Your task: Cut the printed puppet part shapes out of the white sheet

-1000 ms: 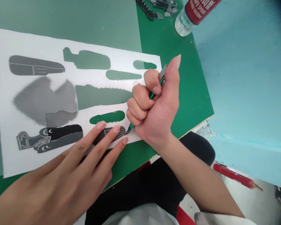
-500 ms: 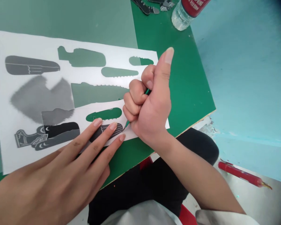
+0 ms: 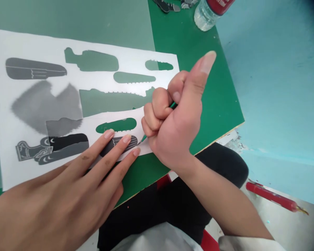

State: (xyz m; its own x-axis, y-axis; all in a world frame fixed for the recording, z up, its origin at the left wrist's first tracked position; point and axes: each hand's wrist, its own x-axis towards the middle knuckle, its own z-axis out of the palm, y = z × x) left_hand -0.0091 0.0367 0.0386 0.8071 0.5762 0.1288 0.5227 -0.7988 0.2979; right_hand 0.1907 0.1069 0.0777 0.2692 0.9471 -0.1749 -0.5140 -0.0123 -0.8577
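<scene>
Across the table lies a white printed sheet [image 3: 131, 55] with several shapes cut out of it and several dark printed shapes left in it. My left hand [image 3: 75, 181] rests flat on its lower edge, fingers spread. The fingertips lie around a dark striped shape [image 3: 132, 141], partly hidden beneath them. My right hand [image 3: 175, 122] is closed in a fist with its thumb raised, around a slim green craft knife [image 3: 144, 138]. The knife's tip touches the paper at the right end of that striped shape; most of its handle is hidden in the fist.
The table [image 3: 206, 94] has a green top, its right edge beside a light blue wall [image 3: 277, 87]. A water bottle [image 3: 208, 15] stands at the far edge near dark paper cutouts [image 3: 167, 5]. A red stick-like object [image 3: 272, 197] is lower right, below table level.
My right hand has shifted a little to the right and tilted, with its thumb leaning further right. The knife tip stays close to the striped shape's end. My left hand keeps its place.
</scene>
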